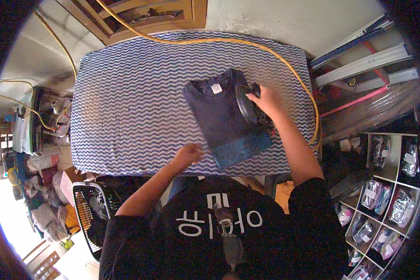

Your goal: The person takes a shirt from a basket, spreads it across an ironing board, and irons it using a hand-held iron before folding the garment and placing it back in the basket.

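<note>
A folded dark navy T-shirt (218, 115) with a blue lower band lies on the padded ironing table (133, 105), which is covered in blue-and-white zigzag cloth. Its neckline points away from me, and a white label (216, 88) shows inside the collar. My right hand (264, 99) grips a black clothes iron (246, 105) over the shirt's right side. The iron's handle is partly hidden by the fingers. Just left of the shirt's lower edge, my left hand (189, 154) hovers or rests near the cloth with bent fingers; I see nothing clearly held in it.
A yellow hose or cord (231, 40) runs along the table's far edge and down its right side. Right of me stand a white cubby shelf (381, 180) with bagged garments and a ladder (364, 66). A black plastic basket (87, 217) and piled bundles (49, 217) lie at left.
</note>
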The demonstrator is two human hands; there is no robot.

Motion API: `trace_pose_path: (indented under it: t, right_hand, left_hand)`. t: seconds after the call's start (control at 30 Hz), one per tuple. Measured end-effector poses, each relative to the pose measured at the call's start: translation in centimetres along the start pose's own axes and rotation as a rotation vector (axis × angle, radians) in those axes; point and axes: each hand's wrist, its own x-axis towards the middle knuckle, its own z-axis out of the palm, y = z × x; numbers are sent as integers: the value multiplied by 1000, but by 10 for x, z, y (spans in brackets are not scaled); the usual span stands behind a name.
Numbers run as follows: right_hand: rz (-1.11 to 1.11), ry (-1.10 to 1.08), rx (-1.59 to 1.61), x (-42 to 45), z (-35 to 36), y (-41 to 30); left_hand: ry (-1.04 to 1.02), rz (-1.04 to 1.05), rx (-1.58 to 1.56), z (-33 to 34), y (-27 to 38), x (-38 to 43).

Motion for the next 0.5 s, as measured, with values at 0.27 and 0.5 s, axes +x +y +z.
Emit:
trace_pose_path:
  t: [0.27, 0.5]
  right_hand:
    - [24, 130, -373, -33, -46, 98]
    - [223, 304, 192, -168, 27, 82]
  left_hand:
    - [-240, -303, -492, 55, -16, -7]
    - [-496, -318, -87, 48, 13, 8]
